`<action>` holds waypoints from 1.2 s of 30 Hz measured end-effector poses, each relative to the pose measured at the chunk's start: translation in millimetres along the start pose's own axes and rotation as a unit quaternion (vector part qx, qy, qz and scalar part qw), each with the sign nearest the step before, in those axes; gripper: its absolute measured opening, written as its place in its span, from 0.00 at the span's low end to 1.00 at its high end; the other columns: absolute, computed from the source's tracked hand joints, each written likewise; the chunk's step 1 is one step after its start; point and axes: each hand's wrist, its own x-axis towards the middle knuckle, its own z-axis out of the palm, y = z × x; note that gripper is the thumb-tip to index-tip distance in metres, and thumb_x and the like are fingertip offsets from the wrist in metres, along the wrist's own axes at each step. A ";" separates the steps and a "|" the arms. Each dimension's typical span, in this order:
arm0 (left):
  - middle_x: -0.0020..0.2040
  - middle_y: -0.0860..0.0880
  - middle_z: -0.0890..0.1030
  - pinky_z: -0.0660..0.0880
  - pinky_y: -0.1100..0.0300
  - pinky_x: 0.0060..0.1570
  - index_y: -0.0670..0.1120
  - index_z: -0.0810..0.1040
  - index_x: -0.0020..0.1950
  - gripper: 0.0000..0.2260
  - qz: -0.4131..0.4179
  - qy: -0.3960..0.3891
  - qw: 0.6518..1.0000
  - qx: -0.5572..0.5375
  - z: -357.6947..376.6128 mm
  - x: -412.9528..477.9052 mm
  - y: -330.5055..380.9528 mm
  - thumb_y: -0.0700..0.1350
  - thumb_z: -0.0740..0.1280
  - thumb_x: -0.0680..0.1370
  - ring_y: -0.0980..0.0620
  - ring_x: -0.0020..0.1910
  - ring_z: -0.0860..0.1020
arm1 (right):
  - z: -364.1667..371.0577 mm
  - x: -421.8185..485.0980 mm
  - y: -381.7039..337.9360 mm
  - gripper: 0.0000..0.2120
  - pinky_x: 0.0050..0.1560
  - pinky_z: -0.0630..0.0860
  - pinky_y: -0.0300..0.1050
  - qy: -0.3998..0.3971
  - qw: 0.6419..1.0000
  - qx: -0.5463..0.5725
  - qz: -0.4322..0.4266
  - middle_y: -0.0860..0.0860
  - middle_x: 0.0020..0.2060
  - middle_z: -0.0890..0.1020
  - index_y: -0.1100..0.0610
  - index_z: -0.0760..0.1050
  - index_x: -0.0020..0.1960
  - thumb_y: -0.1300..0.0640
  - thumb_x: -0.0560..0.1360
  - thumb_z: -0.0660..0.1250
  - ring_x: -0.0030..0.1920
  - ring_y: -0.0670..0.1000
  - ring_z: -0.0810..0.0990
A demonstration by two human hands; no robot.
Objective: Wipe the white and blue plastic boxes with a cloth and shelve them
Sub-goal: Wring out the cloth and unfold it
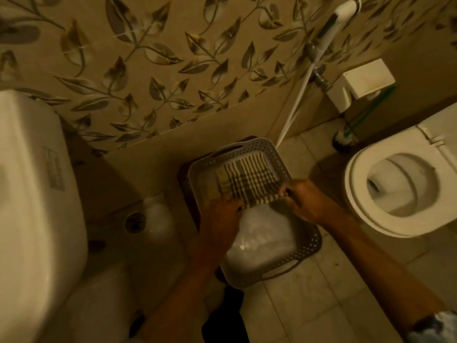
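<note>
Gripping the checked cloth (247, 184) over the perforated box (308, 245) are the left hand (222, 215) and right hand (306, 201); label (55, 169) illegible.

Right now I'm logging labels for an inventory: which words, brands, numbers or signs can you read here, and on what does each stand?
On the pale rectangular sticker on the large white casing at the left: printed lines, too blurred to read.
No text shows on the grey perforated plastic box, the brown checked cloth or the white toilet.
</note>
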 end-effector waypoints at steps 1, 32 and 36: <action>0.34 0.55 0.82 0.75 0.57 0.43 0.52 0.81 0.36 0.09 -0.008 -0.028 0.999 0.017 12.5 -8.1 1.9 0.45 0.79 0.62 0.54 0.34 0.81 | 10.4 -6.7 10.9 0.03 0.39 0.70 0.34 -0.020 1.000 -0.012 0.010 0.46 0.38 0.76 0.51 0.74 0.43 0.57 0.75 0.63 0.38 0.40 0.75; 0.68 0.46 0.68 0.59 0.53 0.71 0.45 0.73 0.63 0.18 -0.067 -0.269 0.956 0.091 99.1 -49.5 26.1 0.45 0.68 0.73 0.45 0.69 0.64 | 117.8 -53.8 22.0 0.15 0.60 0.67 0.40 -0.072 0.959 -0.057 0.267 0.57 0.64 0.73 0.60 0.71 0.63 0.55 0.79 0.62 0.60 0.53 0.72; 0.68 0.45 0.67 0.64 0.53 0.68 0.46 0.69 0.67 0.21 -0.103 -0.304 0.945 0.063 97.1 -51.8 28.7 0.42 0.68 0.75 0.45 0.67 0.66 | 128.5 -60.7 27.2 0.20 0.56 0.71 0.41 -0.072 0.968 -0.068 0.231 0.56 0.61 0.75 0.58 0.71 0.64 0.49 0.76 0.66 0.56 0.51 0.73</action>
